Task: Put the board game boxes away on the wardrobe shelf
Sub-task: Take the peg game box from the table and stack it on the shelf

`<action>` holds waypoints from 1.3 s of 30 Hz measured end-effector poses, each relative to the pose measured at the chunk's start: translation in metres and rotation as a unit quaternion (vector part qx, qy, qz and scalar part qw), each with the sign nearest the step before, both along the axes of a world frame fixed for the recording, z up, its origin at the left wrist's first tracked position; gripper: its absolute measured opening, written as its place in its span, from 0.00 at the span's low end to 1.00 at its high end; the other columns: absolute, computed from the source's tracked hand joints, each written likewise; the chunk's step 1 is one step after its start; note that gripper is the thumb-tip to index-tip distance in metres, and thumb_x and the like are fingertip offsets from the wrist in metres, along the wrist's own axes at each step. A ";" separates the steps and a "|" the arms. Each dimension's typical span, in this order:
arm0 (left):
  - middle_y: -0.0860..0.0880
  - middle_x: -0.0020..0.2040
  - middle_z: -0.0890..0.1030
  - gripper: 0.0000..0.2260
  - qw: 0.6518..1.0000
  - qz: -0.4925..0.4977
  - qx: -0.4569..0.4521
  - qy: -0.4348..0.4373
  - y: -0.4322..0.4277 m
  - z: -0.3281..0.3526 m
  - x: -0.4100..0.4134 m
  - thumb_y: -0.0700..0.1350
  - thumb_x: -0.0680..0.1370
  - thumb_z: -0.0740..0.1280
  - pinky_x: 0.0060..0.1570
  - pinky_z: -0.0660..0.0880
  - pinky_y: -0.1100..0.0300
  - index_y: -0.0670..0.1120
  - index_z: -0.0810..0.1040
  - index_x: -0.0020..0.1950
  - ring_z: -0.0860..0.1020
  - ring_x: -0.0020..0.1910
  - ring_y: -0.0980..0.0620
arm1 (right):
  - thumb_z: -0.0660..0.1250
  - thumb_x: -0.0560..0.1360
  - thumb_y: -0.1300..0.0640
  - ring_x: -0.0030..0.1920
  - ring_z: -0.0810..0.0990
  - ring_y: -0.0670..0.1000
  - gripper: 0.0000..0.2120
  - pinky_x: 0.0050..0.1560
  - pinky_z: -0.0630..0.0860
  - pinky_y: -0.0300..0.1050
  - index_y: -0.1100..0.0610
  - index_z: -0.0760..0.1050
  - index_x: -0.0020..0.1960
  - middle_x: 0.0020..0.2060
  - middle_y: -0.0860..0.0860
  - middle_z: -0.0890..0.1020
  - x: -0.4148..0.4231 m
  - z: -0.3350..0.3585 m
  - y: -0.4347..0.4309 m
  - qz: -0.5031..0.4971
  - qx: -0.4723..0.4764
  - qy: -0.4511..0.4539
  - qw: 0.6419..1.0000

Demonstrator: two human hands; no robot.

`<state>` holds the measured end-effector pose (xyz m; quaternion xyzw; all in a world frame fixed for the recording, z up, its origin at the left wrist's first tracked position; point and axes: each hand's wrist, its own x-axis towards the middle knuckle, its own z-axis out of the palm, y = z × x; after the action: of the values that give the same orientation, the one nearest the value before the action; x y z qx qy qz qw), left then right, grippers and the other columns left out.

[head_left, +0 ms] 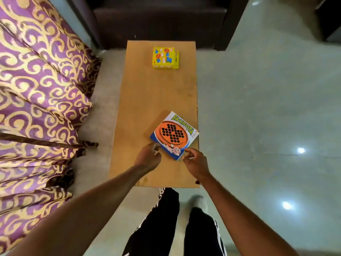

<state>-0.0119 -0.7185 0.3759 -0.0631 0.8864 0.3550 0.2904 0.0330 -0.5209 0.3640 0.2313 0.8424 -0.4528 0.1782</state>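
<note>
Currently: Brainvita box (pixel 174 134), blue-white with an orange round peg board and black dots, lies flat and skewed on the near right part of the table (pixel 147 100). Left hand (pixel 148 159) is curled at its near-left edge; can't tell if it grips. Right hand (pixel 195 162) is loosely curled just beside the near corner, holding nothing. Yellow tic-tac-toe box (pixel 165 58) sits at the far end.

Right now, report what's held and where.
Cannot tell: left hand touches the Brainvita box at its near-left edge; right hand hovers open by its near corner.
</note>
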 end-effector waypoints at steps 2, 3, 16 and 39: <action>0.48 0.56 0.82 0.18 0.999 -0.019 -0.026 -0.010 0.002 -0.030 -0.038 0.43 0.71 0.64 0.53 0.77 0.56 0.50 0.79 0.59 0.80 0.54 0.46 | 0.70 0.71 0.59 0.51 0.80 0.51 0.15 0.47 0.72 0.40 0.55 0.80 0.57 0.50 0.50 0.83 -0.024 -0.029 -0.002 0.006 -0.010 -0.026 1.000; 0.47 0.54 0.82 0.18 0.999 -0.023 -0.036 -0.010 0.004 -0.042 -0.053 0.45 0.68 0.63 0.53 0.77 0.54 0.51 0.79 0.57 0.80 0.54 0.45 | 0.71 0.71 0.58 0.51 0.80 0.50 0.15 0.46 0.70 0.39 0.55 0.80 0.57 0.50 0.50 0.83 -0.032 -0.040 -0.003 0.006 -0.015 -0.031 0.999; 0.42 0.64 0.71 0.33 0.989 0.054 -0.043 -0.134 0.030 -0.131 -0.143 0.40 0.68 0.63 0.61 0.75 0.43 0.50 0.65 0.74 0.70 0.64 0.40 | 0.73 0.66 0.51 0.59 0.78 0.47 0.25 0.46 0.83 0.49 0.46 0.75 0.62 0.55 0.47 0.79 -0.071 -0.138 0.009 -0.033 -0.029 -0.029 0.999; 0.49 0.52 0.77 0.35 0.903 0.416 0.083 0.063 0.050 0.130 0.210 0.36 0.70 0.75 0.41 0.80 0.59 0.51 0.62 0.72 0.79 0.50 0.51 | 0.76 0.68 0.60 0.58 0.71 0.46 0.30 0.55 0.75 0.34 0.51 0.73 0.68 0.57 0.49 0.67 0.025 0.121 0.070 0.400 -0.028 0.108 0.910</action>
<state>0.1979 -0.6689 0.5056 -0.3789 0.7633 0.5193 0.0643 0.0582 -0.4506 0.4845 -0.1805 0.8655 -0.3894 0.2583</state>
